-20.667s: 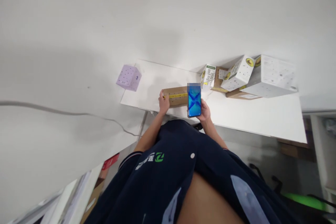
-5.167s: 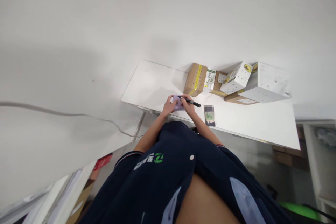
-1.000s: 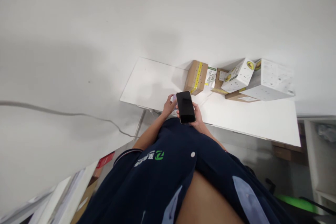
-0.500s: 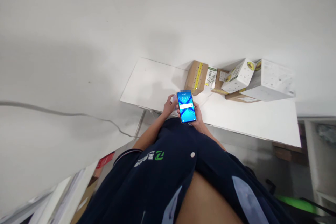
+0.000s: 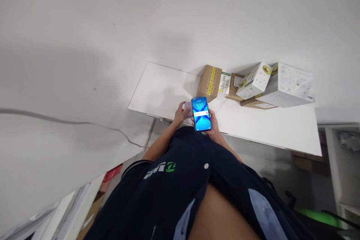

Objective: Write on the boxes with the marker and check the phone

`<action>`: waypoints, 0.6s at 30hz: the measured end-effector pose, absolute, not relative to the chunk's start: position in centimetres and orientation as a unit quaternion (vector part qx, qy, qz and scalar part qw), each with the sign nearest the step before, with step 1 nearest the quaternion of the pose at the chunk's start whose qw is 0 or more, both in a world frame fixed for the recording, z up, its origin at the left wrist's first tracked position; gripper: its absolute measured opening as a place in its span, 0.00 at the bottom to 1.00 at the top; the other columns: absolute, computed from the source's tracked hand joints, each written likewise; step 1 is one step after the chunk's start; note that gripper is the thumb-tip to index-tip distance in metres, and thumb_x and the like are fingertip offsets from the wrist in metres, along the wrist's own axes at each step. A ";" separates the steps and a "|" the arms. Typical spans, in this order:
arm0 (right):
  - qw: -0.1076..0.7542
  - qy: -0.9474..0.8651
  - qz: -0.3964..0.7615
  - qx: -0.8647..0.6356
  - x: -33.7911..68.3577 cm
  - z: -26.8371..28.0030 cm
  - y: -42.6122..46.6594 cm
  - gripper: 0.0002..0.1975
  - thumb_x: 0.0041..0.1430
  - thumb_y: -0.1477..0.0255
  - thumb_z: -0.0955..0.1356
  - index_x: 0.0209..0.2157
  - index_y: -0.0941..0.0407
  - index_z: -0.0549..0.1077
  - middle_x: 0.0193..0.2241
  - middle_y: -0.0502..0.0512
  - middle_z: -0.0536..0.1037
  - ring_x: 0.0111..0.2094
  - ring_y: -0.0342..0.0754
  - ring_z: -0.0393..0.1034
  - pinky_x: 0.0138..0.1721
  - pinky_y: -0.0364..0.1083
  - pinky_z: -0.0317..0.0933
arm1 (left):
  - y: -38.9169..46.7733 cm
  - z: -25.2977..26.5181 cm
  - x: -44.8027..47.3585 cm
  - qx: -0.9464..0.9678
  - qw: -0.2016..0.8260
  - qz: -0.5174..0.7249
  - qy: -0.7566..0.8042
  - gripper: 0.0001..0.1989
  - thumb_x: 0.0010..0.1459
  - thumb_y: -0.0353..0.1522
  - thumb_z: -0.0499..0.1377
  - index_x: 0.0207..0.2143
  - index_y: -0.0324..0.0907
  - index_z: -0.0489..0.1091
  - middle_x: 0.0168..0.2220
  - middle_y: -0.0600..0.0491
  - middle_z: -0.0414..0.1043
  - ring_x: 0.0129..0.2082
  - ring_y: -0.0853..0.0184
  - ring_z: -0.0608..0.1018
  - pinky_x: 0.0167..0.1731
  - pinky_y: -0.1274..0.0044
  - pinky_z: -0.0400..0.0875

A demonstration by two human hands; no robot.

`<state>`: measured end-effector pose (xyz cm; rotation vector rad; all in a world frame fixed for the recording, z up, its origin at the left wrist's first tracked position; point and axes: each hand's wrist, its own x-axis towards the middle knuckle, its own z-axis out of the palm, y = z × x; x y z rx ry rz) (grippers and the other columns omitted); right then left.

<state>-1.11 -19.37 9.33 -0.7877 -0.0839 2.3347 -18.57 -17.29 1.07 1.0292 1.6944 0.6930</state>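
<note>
A smartphone (image 5: 201,118) with a lit blue lock screen is held upright in front of my body. My right hand (image 5: 215,123) wraps round it from behind, its fingertips showing along the phone's left edge. To the left of the phone, my left hand (image 5: 179,114) is closed on a small flat lavender object (image 5: 188,105). Its fingers hide part of that object, so its kind cannot be made out. Both hands are over the near edge of the white table (image 5: 163,82).
Against the wall on the table stand a brown carton with yellow tape (image 5: 208,82), a Super Meal box (image 5: 225,82) and white avocado-print boxes (image 5: 254,80). A grey cable (image 5: 84,122) hangs at left. White shelving (image 5: 334,165) stands at right.
The smartphone and my right hand have shifted slightly right, opening a wider gap that shows more of the lavender object in my left hand. The lock screen stays lit.
</note>
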 end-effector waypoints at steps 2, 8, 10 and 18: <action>0.350 -0.041 0.878 -0.324 -0.4 9.4 -19.4 0.27 0.62 0.53 0.57 0.49 0.58 0.70 0.37 0.61 0.82 0.38 0.56 0.78 0.37 0.55 0.74 | -17.3 1.1 -18.6 0.424 0.498 0.289 0.699 0.27 0.61 0.42 0.55 0.62 0.47 0.61 0.21 0.61 0.62 0.20 0.73 0.68 0.25 0.82 0.63; 0.450 -0.077 0.777 -0.434 4.2 8.3 -19.5 0.25 0.62 0.54 0.59 0.49 0.57 0.70 0.35 0.59 0.81 0.35 0.54 0.78 0.33 0.52 0.74 | -17.4 0.8 -18.6 0.408 0.513 0.305 0.690 0.29 0.60 0.41 0.56 0.62 0.47 0.60 0.24 0.59 0.66 0.19 0.73 0.67 0.22 0.81 0.65; 0.465 -0.098 0.717 -0.509 6.0 7.2 -19.6 0.23 0.61 0.55 0.61 0.49 0.57 0.70 0.34 0.58 0.81 0.32 0.51 0.77 0.30 0.49 0.73 | -17.5 0.7 -18.6 0.409 0.517 0.310 0.686 0.29 0.60 0.41 0.56 0.63 0.47 0.60 0.24 0.59 0.65 0.19 0.73 0.67 0.22 0.82 0.64; 0.178 -0.336 0.377 -0.845 9.7 1.0 -20.0 0.34 0.61 0.59 0.65 0.66 0.56 0.59 0.47 0.63 0.73 0.46 0.54 0.72 0.50 0.53 0.65 | -17.3 0.6 -20.7 0.467 0.556 0.231 0.648 0.45 0.53 0.44 0.64 0.69 0.46 0.49 0.46 0.44 0.71 0.31 0.69 0.75 0.31 0.77 0.72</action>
